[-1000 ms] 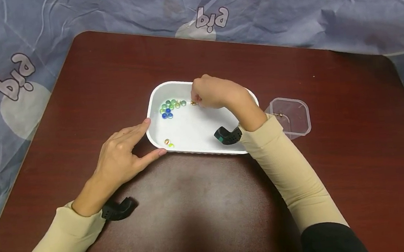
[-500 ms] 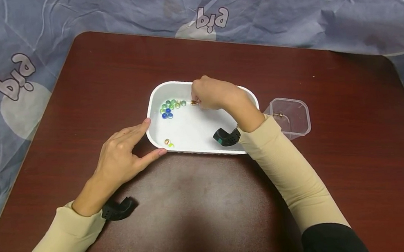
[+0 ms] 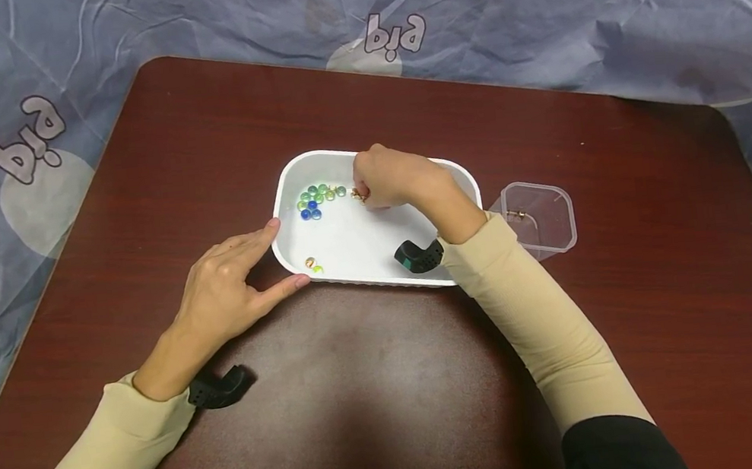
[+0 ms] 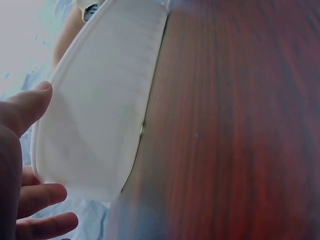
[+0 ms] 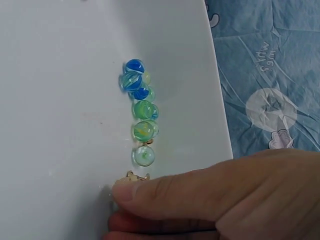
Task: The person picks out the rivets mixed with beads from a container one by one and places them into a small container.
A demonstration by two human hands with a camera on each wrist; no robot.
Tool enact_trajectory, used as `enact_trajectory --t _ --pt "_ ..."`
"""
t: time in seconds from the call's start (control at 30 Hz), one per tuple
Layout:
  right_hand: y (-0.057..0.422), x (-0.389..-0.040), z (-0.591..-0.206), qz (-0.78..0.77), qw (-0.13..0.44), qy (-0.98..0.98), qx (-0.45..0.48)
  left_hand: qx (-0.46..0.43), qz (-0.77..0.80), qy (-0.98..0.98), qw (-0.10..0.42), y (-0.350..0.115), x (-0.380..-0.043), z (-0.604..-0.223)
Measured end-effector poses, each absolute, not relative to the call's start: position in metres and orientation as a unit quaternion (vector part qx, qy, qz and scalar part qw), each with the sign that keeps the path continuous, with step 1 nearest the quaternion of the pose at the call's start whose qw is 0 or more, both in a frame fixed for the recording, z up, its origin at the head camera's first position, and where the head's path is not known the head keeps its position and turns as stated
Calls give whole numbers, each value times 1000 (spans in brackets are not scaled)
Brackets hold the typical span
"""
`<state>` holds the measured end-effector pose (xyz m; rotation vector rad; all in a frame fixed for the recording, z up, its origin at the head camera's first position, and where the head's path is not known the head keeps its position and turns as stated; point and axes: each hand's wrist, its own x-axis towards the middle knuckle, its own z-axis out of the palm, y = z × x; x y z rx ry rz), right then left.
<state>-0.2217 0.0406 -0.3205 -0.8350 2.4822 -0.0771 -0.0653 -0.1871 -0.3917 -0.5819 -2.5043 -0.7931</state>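
In the head view, my right hand (image 3: 389,176) is inside the white tray (image 3: 381,281), curled near its far wall. Its thumb and fingers pinch a small gold-coloured metal piece (image 5: 131,177), partly hidden by the thumb; the exact kind cannot be told. Glass marbles in green (image 3: 323,189) and blue (image 3: 306,215) cluster to the left of that hand. Another gold bit (image 5: 148,142) lies among them. My left hand (image 3: 223,285) touches the tray's left end, with thumb and forefinger spread along the rim. Two more marbles, one brownish (image 3: 311,262), lie in the near left corner.
Right of the tray stands a clear plastic box (image 3: 546,218) with a small gold-coloured piece (image 3: 517,213) in it. The brown table (image 3: 664,296) carries both containers. A blue-grey patterned cloth (image 3: 189,25) hangs behind and beside it.
My right hand has shifted slightly left and nearer within the tray, and more of the gold-coloured metal shows at its fingertips. My left hand stays at the rim.
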Motion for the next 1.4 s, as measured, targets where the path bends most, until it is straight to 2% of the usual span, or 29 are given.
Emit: enact_trajectory --t 0.37,1.03,1.4 --pt "39 -223 -325 -27 255 915 -311 -221 -296 -898 240 -187 -66 -394" --pt "45 -225 -322 -44 264 909 -319 -211 -294 -905 222 -188 -65 -392" --pt "47 -225 -317 -87 235 904 -347 -209 -294 -906 223 -187 -65 -392"
